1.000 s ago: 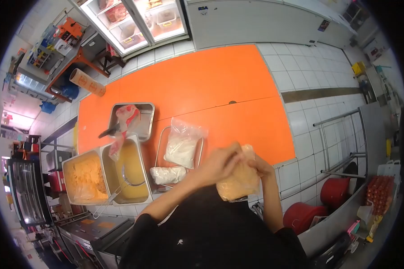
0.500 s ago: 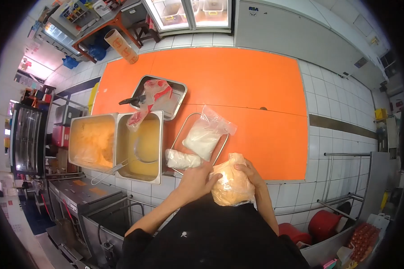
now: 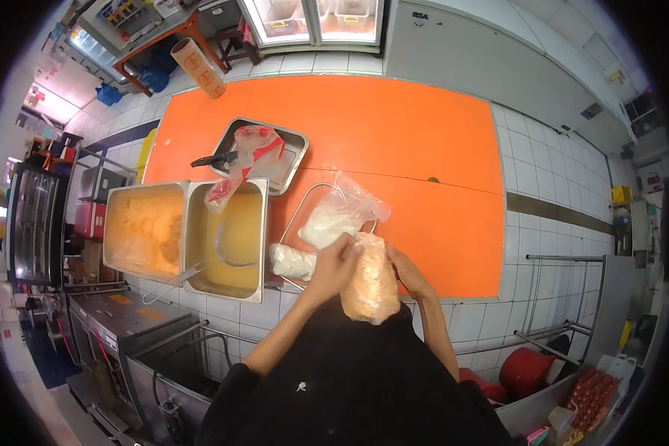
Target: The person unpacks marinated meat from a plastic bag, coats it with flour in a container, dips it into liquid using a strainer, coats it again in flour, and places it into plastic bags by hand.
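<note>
A clear plastic bag of orange crumbly food (image 3: 370, 282) is held upright against my black shirt, at the near edge of the orange table (image 3: 424, 230). My left hand (image 3: 334, 266) grips its upper left side, fingers bent onto the plastic. On the right side, my right hand (image 3: 409, 273) has its fingers pressed to the bag's upper edge. Just beyond, a bag of white powder (image 3: 325, 225) lies on a wire rack (image 3: 293, 227), with a smaller white packet (image 3: 293, 262) beside it.
Left stand a metal tub of orange crumbs (image 3: 145, 230) and a tub of yellowish liquid (image 3: 238, 245) with a strainer. Behind them, a steel tray (image 3: 293, 160) holds a red-and-clear plastic bag and a black handle. A large roll (image 3: 198, 68) stands at the far left corner.
The bag of orange food has gone from wide and rounded to narrower and more upright. My left hand has moved up onto its side. The view has swung since the earliest frame.
</note>
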### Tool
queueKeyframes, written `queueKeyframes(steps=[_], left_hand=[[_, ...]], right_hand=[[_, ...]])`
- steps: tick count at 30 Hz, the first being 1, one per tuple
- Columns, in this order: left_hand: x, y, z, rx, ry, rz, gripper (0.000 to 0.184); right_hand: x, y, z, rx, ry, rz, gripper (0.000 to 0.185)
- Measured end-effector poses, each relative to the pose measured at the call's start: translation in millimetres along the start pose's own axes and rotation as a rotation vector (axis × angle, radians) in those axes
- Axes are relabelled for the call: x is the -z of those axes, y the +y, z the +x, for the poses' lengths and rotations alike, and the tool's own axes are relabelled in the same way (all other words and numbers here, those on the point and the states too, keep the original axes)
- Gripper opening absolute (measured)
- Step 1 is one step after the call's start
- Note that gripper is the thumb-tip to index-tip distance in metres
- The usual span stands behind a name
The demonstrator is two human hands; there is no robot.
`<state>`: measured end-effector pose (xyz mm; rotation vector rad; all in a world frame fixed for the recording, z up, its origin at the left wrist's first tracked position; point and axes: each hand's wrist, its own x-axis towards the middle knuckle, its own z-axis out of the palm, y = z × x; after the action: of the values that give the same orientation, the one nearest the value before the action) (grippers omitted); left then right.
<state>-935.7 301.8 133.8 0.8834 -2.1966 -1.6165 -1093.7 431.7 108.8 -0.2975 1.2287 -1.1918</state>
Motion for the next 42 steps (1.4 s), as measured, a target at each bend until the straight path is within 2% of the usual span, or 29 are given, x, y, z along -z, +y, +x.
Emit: queueKeyframes(steps=[2,4,6,7,9,10,12,13,15,18,21,25,27,28,30,31,34,35,36,37,39,40,42], left_hand=[[-5.0,-31.0,5.6,0.071,0.067,-0.386,0.019],[-10.0,-66.9,8.3,0.101,0.07,-0.364,0.018],[-7.1,-76.0,6.1,0.132,0.073,-0.336,0.017],[-6.6,-75.4,6.0,0.108,0.11,-0.27,0.017],[-8.6,-76.3,6.3,0.081,0.141,-0.208,0.016],[-8.6,-82.1,5.8,0.091,0.147,-0.16,0.016],[-5.3,-84.9,5.1,0.095,0.152,-0.105,0.016],[-3.1,-83.7,5.2,0.121,0.158,-0.131,0.016],[-0.9,-80.9,6.5,0.14,0.157,-0.153,0.017],[2.1,-78.7,6.9,0.148,0.148,-0.205,0.017],[-1.3,-78.2,9.0,0.042,0.148,-0.267,0.016],[-0.9,-79.5,9.0,0.051,0.241,-0.239,0.015],[-4.6,-80.7,10.0,0.058,0.344,-0.06,0.017],[-3.0,-79.4,9.8,0.056,0.349,-0.059,0.017],[-0.2,-77.2,9.1,0.141,0.38,0.251,0.019],[-0.6,-72.4,9.1,0.142,0.384,0.251,0.019],[-3.5,-40.8,11.1,0.09,0.389,0.389,0.02],[-3.8,-24.3,15.5,-0.175,0.404,0.397,0.018],[-4.4,-21.5,18.0,-0.305,0.409,0.397,0.018],[-5.0,-18.7,20.4,-0.435,0.41,0.399,0.017],[-3.8,-27.6,21.0,-0.483,0.123,0.366,0.017],[1.2,-18.9,14.7,-0.483,0.128,0.368,0.017],[12.8,14.4,-10.6,-0.046,-0.055,0.095,0.017]], right_hand=[[-5.8,4.3,-1.4,0.079,0.005,-0.071,0.04],[-5.6,17.2,2.9,0.155,0.002,-0.142,0.038],[1.4,43.1,23.5,0.412,0.091,-0.262,0.032],[1.4,44.9,26.7,0.415,0.096,-0.259,0.032],[4.0,48.6,30.3,0.238,0.116,-0.286,0.03],[8.0,53.7,36.4,0.239,0.12,-0.284,0.03],[15.4,59.7,54.9,0.459,0.09,-0.304,0.028],[16.3,51.9,57.6,0.467,0.092,-0.3,0.028],[17.2,31.1,59.8,0.139,0.065,-0.139,0.029],[11.0,24.6,78.7,0.18,-0.025,-0.279,0.027],[15.9,26.8,94.2,0.099,-0.098,-0.23,0.022],[20.2,37.6,106.5,0.174,-0.116,-0.271,0.016],[13.5,37.3,101.2,0.28,0.017,-0.282,0.012],[10.8,34.7,96.9,0.282,0.013,-0.285,0.012],[8.1,27.7,88.7,0.755,0.246,-0.667,0.008],[2.5,18.9,81.6,0.757,0.242,-0.668,0.008],[-16.4,-9.7,58.0,0.738,0.204,-0.769,0.006],[-18.6,-18.0,53.2,0.613,0.185,-0.76,0.005],[-20.7,-23.0,49.6,0.487,0.164,-0.749,0.006],[-23.8,-25.4,48.4,0.483,0.165,-0.748,0.006],[-32.5,-28.9,47.0,0.646,0.19,-0.905,0.005],[-38.3,-35.5,38.3,0.649,0.185,-0.907,0.005],[-52.9,-50.3,8.7,0.638,0.09,-0.698,0.006]])
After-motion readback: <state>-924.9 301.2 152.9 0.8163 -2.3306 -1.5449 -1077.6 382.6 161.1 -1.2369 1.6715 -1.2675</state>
